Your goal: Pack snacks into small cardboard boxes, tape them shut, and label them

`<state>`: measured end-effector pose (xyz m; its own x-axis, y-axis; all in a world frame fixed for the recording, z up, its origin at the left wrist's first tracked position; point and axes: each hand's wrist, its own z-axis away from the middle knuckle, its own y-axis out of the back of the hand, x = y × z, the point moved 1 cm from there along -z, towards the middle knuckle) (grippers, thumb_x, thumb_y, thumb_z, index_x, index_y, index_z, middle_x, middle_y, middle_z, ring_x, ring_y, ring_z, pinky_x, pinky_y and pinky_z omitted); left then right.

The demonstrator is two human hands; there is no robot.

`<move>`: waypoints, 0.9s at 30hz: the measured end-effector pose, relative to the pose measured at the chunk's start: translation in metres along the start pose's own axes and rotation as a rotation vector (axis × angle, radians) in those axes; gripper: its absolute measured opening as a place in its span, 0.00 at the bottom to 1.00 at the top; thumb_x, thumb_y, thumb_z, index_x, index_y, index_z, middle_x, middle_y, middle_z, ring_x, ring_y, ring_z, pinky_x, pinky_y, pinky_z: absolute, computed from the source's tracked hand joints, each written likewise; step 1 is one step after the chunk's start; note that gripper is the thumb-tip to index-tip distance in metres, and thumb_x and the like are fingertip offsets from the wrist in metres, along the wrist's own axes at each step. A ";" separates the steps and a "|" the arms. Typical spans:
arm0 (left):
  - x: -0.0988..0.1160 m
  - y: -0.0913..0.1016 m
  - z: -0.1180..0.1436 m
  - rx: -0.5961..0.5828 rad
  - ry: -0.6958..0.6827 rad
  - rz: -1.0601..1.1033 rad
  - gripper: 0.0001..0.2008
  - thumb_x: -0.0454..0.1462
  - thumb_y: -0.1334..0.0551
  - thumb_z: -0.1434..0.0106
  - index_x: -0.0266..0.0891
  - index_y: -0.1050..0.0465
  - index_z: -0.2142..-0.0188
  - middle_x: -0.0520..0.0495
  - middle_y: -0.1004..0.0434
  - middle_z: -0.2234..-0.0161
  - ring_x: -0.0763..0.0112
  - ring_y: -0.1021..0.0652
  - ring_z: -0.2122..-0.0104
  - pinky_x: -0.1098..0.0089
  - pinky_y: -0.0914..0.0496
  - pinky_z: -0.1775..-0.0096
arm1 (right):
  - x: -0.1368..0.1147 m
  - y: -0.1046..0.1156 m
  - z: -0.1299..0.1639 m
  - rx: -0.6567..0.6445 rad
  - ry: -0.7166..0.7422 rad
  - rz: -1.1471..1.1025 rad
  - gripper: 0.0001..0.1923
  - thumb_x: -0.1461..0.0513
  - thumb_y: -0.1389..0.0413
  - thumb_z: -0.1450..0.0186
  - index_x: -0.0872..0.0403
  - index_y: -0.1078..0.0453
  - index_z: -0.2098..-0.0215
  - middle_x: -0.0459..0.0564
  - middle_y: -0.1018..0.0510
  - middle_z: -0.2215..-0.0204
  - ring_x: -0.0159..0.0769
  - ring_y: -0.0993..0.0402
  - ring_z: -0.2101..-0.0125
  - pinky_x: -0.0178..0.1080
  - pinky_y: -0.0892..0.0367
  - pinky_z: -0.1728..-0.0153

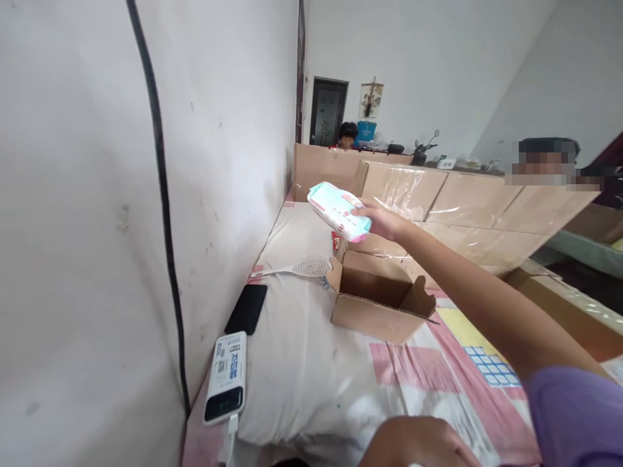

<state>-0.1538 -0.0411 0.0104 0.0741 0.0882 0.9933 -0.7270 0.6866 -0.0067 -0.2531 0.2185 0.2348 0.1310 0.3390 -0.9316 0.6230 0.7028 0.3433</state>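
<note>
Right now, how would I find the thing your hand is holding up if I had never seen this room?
Start at the bed along the white wall. Near its middle sits an open box, and just above it the right hand holds out a soft packet. It is the only thing up in the air, pale blue and white with pink edges, unlike the brown boxes behind it.

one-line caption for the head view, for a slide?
Right hand holds a soft pastel packet above an open cardboard box on a bed; left hand low in frame.

No legible txt — power bank (225,376) label, packet (339,210) print too blurred.
</note>
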 end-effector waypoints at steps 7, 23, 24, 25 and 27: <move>-0.029 0.014 -0.003 -0.157 0.283 -0.089 0.15 0.54 0.31 0.46 0.48 0.16 0.68 0.53 0.17 0.61 0.74 0.26 0.78 0.73 0.36 0.77 | 0.072 0.021 0.133 -0.247 0.209 0.744 0.34 0.56 0.37 0.40 0.47 0.33 0.36 0.54 0.25 0.48 0.50 0.29 0.47 0.49 0.33 0.46; 0.017 0.087 0.049 1.187 -0.335 -0.045 0.20 0.51 0.36 0.40 0.39 0.26 0.79 0.49 0.28 0.80 0.69 0.27 0.76 0.71 0.33 0.72 | 0.166 0.053 0.261 0.678 0.173 0.405 0.31 0.47 0.47 0.32 0.45 0.39 0.34 0.60 0.25 0.45 0.54 0.26 0.47 0.57 0.29 0.49; 0.017 0.099 0.058 1.337 -0.390 -0.034 0.20 0.51 0.41 0.37 0.39 0.26 0.75 0.49 0.27 0.77 0.67 0.25 0.72 0.70 0.31 0.69 | 0.181 0.047 0.270 0.573 0.158 0.270 0.30 0.46 0.51 0.30 0.42 0.42 0.32 0.58 0.27 0.41 0.52 0.26 0.45 0.57 0.28 0.49; 0.018 0.109 0.064 1.460 -0.439 -0.024 0.21 0.52 0.46 0.34 0.40 0.24 0.69 0.47 0.24 0.72 0.65 0.23 0.66 0.69 0.29 0.64 | 0.193 0.040 0.277 0.486 0.146 0.191 0.30 0.47 0.52 0.29 0.39 0.43 0.31 0.56 0.31 0.37 0.51 0.29 0.41 0.57 0.29 0.47; 0.020 0.122 0.067 1.590 -0.513 -0.015 0.21 0.52 0.48 0.32 0.41 0.25 0.55 0.43 0.21 0.55 0.61 0.24 0.49 0.66 0.29 0.51 | 0.207 0.024 0.282 0.350 0.150 0.156 0.32 0.47 0.48 0.31 0.36 0.46 0.30 0.51 0.39 0.31 0.50 0.40 0.33 0.59 0.35 0.40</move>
<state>-0.2865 -0.0036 0.0375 0.1041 -0.3616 0.9265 -0.6745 -0.7103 -0.2014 0.0070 0.1292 0.0165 0.1466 0.5303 -0.8350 0.8327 0.3896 0.3936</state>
